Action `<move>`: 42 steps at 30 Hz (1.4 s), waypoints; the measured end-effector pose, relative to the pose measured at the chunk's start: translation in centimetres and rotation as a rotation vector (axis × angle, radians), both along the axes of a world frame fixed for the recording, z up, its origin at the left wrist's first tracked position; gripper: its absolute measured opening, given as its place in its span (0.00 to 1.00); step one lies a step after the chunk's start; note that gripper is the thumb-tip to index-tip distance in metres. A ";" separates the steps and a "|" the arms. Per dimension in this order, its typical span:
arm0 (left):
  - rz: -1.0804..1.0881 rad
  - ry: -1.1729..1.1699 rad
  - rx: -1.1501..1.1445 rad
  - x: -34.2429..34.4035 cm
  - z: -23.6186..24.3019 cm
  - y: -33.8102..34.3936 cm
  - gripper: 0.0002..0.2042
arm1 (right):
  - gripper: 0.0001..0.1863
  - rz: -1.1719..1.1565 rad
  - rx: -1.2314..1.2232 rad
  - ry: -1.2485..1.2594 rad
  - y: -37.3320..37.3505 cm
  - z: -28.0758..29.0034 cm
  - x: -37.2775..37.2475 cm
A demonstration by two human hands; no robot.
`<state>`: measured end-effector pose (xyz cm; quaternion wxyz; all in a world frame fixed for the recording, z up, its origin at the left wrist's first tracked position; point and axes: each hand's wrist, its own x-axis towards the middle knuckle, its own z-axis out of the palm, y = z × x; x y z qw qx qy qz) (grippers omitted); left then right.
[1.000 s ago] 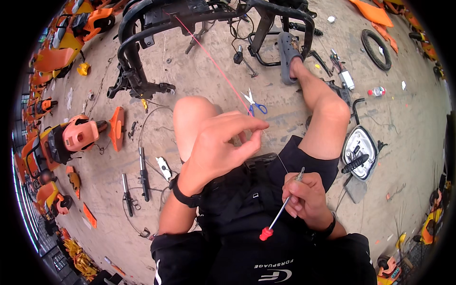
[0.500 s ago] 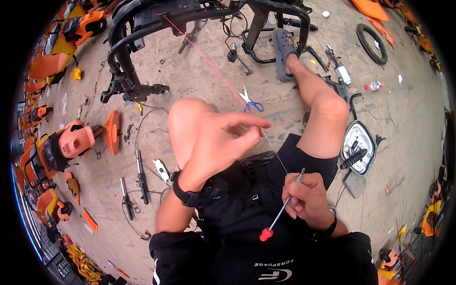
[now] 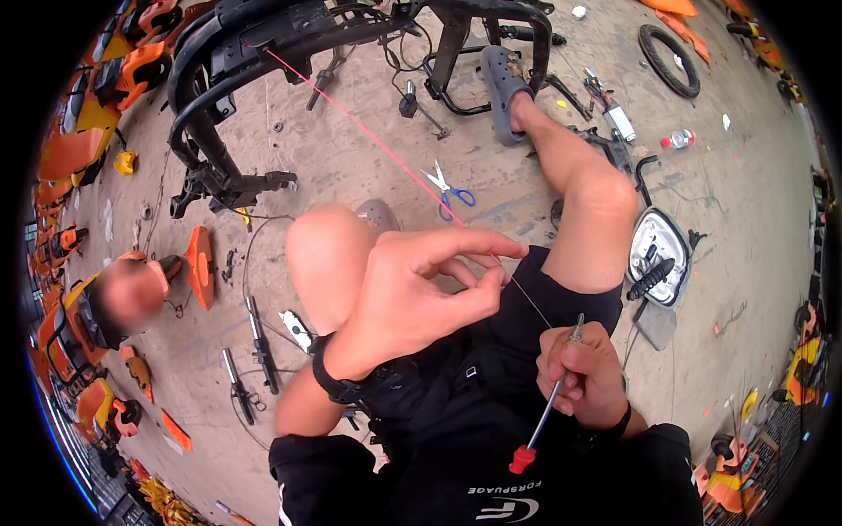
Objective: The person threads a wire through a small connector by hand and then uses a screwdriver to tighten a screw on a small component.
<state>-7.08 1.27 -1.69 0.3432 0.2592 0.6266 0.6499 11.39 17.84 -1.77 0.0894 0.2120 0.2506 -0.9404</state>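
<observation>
A taut red thread [image 3: 377,140] runs from the black metal frame [image 3: 198,118] down to my left hand [image 3: 425,294], whose thumb and forefinger are pinched on it. From that pinch a thin, pale line continues to my right hand [image 3: 589,373]. My right hand is closed around a slim metal rod [image 3: 551,408] with a red end piece [image 3: 522,459] pointing toward my body and a ridged metal tip [image 3: 576,330] above the thumb. Scissors with blue handles [image 3: 456,195] lie half open on the floor beyond my left hand.
Scooter parts lie around: two shock absorbers [image 3: 260,346] on the left, a white-lined black shell [image 3: 660,259] on the right, and a tyre [image 3: 668,61] farther off. A bottle [image 3: 677,139] lies at the right. Orange scooters [image 3: 83,162] line the left side.
The whole view has shifted slightly. My left hand, still pinching the thread, has moved a little nearer and right; my right hand with the rod has moved slightly right and down.
</observation>
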 end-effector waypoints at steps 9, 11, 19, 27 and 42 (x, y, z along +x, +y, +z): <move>0.201 0.112 -0.023 1.3 0.2 0.9 0.11 | 0.19 -0.027 -0.025 -0.088 0.4 0.5 -0.8; 0.223 0.211 -0.014 1.2 0.3 1.1 0.11 | 0.19 -0.044 -0.071 -0.070 0.9 0.4 -0.8; 0.232 0.716 0.005 -0.2 -1.3 0.7 0.12 | 0.18 -0.031 -0.215 -0.045 1.4 -0.7 -0.6; 0.251 0.639 0.030 0.1 -1.4 1.1 0.10 | 0.18 -0.018 -0.280 0.014 1.5 -0.9 -0.6; 0.416 0.781 -0.089 0.5 -2.2 2.4 0.08 | 0.18 -0.031 -0.191 -0.114 0.9 0.3 -1.3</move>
